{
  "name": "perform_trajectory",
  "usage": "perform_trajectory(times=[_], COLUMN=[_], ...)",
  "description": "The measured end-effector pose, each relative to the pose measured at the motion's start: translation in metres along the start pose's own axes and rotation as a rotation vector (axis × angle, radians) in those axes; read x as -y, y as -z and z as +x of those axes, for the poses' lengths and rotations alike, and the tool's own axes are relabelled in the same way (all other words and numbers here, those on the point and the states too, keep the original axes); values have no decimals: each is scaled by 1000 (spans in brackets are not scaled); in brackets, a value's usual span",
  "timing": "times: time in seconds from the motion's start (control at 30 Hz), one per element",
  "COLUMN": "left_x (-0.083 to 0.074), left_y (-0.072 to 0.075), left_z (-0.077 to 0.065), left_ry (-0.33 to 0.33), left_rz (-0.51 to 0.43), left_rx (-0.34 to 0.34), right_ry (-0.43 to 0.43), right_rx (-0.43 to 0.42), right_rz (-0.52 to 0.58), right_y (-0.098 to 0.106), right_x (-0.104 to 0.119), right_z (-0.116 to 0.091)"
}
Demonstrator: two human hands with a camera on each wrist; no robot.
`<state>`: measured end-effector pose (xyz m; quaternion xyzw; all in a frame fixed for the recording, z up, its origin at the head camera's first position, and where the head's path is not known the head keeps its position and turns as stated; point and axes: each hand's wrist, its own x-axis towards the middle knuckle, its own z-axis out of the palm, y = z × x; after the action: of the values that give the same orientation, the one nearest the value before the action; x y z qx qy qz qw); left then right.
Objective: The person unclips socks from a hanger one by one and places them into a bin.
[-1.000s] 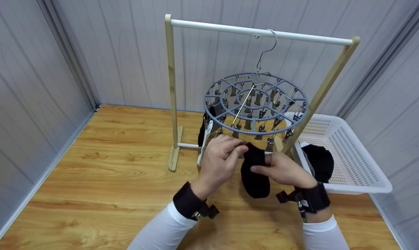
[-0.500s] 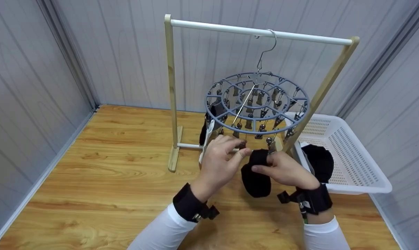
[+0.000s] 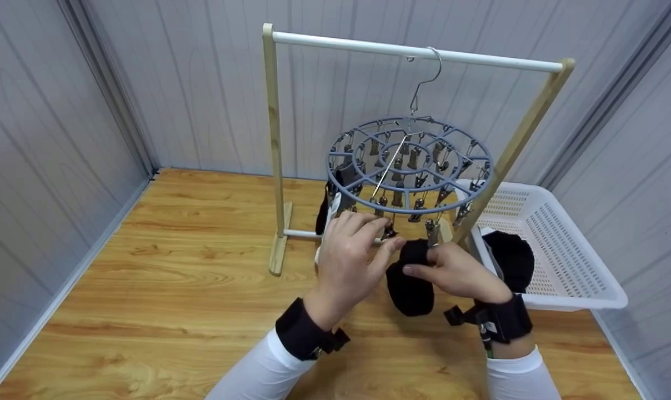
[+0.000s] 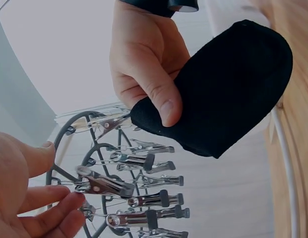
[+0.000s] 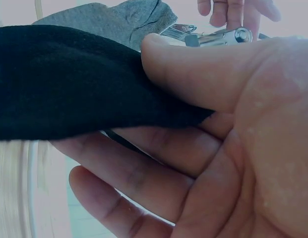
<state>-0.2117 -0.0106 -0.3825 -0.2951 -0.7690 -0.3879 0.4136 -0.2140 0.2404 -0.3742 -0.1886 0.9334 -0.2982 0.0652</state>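
Observation:
My right hand (image 3: 460, 272) pinches a black sock (image 3: 410, 289) between thumb and fingers, below the front rim of the round clip hanger (image 3: 406, 210). In the left wrist view the black sock (image 4: 233, 94) droops away from the right thumb, and no clip bites it. My left hand (image 3: 349, 261) is beside it, thumb and fingers spread apart. Close to its fingertips hangs a metal clip (image 4: 104, 184), with nothing in its jaws. Several more clips dangle from the hanger's blue-grey rings.
A white rod (image 3: 357, 43) on wooden posts carries the hanger by a hook. Grey, white and black socks hang at its left side; the grey sock (image 5: 129, 20) shows behind my hand. A white basket (image 3: 574, 250) at right contains black socks (image 3: 510, 258).
The sock's upper end has come away from the left fingertips and dropped slightly. My left thumb and fingers have parted, leaving the clip hanging free. The right hand keeps its pinch.

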Motion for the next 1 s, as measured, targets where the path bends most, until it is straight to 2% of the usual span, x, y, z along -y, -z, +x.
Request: perform_trajectory(times=[0.23, 0.4, 0.73, 1.0], left_x=[1, 2, 8, 8], left_y=[4, 4, -1, -2], left_z=[4, 6, 4, 2], left_ry=[-80, -82, -25, -20], left_rz=[-46, -34, 57, 88], left_rx=[-129, -166, -57, -4], right_ry=[5, 9, 51, 82], right_rx=[3, 17, 12, 42], right_rz=[6, 7, -7, 31], right_y=[1, 3, 11, 18], right_x=[-1, -1, 5, 10], right_z=[0, -2, -11, -17])
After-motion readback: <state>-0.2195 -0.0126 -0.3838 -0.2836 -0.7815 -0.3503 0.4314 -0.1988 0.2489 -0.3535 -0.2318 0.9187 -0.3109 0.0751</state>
